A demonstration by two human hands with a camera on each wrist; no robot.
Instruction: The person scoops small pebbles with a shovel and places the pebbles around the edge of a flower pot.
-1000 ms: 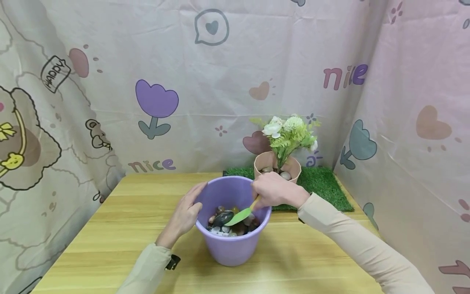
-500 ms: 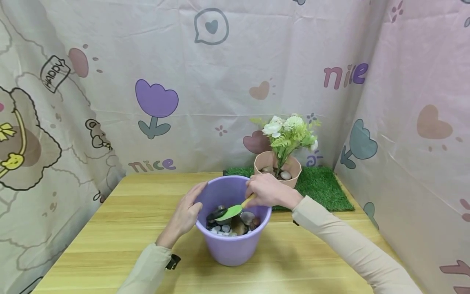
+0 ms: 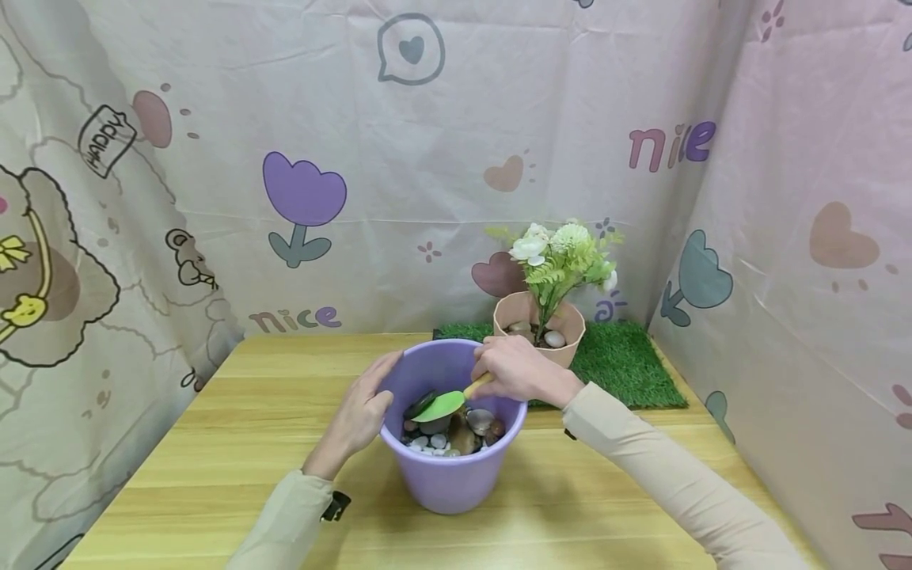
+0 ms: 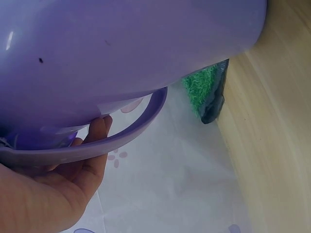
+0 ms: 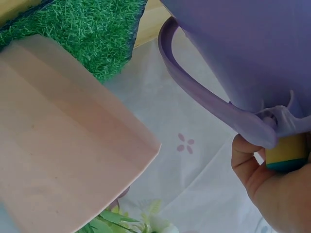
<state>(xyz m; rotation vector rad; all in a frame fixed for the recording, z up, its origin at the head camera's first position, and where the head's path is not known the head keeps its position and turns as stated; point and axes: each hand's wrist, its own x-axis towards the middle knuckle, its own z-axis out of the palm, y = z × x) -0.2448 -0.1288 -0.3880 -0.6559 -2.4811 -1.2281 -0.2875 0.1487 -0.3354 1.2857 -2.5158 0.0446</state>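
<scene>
- Head view: purple bucket (image 3: 450, 481) stands mid-desk (image 3: 214, 427), between left and right edges; pink planter (image 3: 568, 355) stands on green mat (image 3: 641, 376) by the back-right corner.
- Head view: my right grip (image 3: 523, 370) pinches the green scoop (image 3: 440, 407); blade appears against a dark stone (image 3: 419, 406) inside the bucket. I judge the step as scooping; next move calls for getting the blade under that stone, bucket steady. Left grip (image 3: 362, 416) lies along the rim, fingers fairly straight.
- Left wrist view: fingertips (image 4: 95, 127) touch the bucket; thumb hidden.
- Right wrist view: grip curled round the yellow scoop handle (image 5: 286, 149).
</scene>
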